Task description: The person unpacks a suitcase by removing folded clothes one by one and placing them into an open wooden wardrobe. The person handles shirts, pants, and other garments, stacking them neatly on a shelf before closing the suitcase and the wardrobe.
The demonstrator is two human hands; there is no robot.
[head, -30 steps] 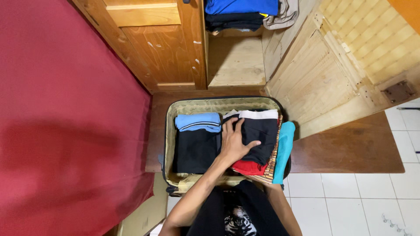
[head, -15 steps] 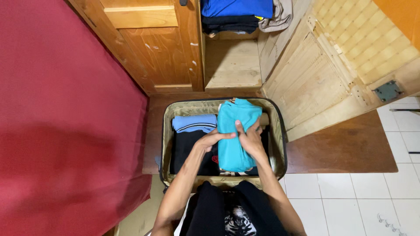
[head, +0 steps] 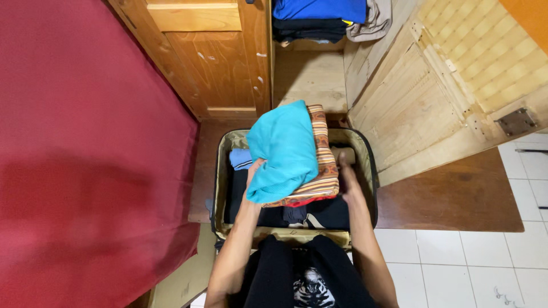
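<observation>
I grip a stack of folded clothes (head: 297, 171) from both sides so it stays together: my left hand (head: 253, 170) under the teal shirt (head: 282, 148), my right hand (head: 345, 171) at the striped edge, above the open suitcase (head: 371, 171).

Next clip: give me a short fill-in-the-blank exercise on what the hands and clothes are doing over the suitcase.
1. The top garment of the stack of folded clothes held by both hands is ____ in colour.
2. The stack is held above an open ____.
3. The bed cover on the person's left is ____.
4. The left hand grips the stack's near-left edge; the right hand is at its ____ side.

Missing words: turquoise; suitcase; red; right
</observation>
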